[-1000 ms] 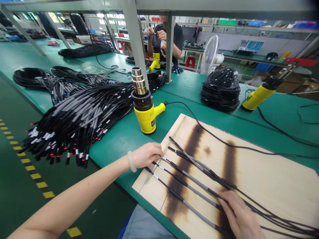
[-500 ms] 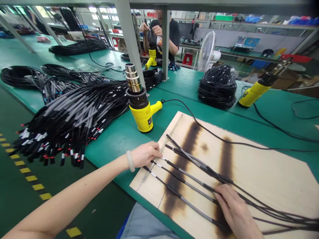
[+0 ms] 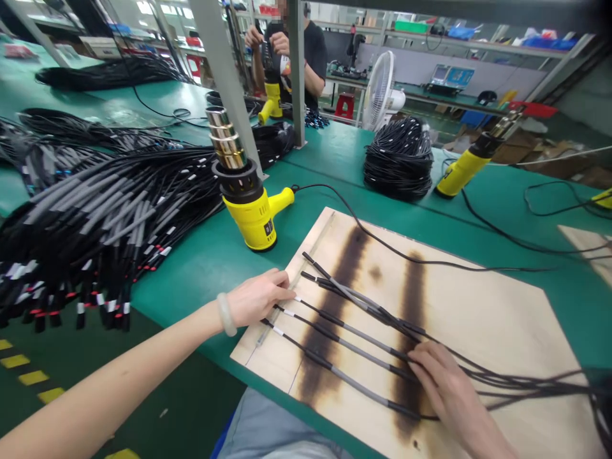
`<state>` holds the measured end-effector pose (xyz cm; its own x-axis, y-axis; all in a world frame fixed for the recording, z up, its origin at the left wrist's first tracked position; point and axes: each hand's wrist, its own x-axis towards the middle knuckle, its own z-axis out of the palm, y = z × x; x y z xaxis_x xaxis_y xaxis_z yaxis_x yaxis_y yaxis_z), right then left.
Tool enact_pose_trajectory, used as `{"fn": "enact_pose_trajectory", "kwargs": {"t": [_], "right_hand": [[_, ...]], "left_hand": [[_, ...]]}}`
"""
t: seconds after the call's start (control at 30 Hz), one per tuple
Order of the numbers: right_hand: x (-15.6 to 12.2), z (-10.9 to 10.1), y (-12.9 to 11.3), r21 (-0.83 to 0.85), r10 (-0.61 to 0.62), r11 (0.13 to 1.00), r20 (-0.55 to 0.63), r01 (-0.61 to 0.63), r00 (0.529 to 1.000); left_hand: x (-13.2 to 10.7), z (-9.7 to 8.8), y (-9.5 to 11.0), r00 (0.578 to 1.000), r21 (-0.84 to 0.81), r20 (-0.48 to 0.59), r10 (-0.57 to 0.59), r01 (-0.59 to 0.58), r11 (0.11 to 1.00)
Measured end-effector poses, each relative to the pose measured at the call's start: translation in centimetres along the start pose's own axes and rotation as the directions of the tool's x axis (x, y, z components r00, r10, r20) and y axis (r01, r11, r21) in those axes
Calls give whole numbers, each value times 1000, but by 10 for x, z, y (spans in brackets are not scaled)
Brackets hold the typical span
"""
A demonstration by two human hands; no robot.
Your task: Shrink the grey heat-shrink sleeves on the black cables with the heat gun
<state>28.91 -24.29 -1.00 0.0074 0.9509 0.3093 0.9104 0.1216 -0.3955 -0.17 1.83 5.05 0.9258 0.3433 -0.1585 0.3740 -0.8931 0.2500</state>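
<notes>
While both hands stay open-palmed on the cables (image 3: 344, 328), left hand (image 3: 258, 296) at the tips, right hand (image 3: 447, 389) mid-run, a heat gun (image 3: 246, 204) stands upright beside the scorched board (image 3: 478, 319).

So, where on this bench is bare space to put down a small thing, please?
Free: the pale board beyond its right scorch band, above the cables; the green mat between the upright heat gun and the left hand. Crowded: the cable bundle on the left, and the board's near side, where the right hand presses the cables.
</notes>
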Motion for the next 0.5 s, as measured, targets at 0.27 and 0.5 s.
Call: {"fn": "enact_pose_trajectory", "kwargs": {"t": [0.27,0.5], "right_hand": [[9,-10,-6,68,138,989,-46,-135,989],[27,11,4,-24,194,980,-97,-197,976]], "left_hand": [[10,-14,0,992,131,-128,14,3,991],[61,-10,19,967,219,-228,114,-63,974]]}}
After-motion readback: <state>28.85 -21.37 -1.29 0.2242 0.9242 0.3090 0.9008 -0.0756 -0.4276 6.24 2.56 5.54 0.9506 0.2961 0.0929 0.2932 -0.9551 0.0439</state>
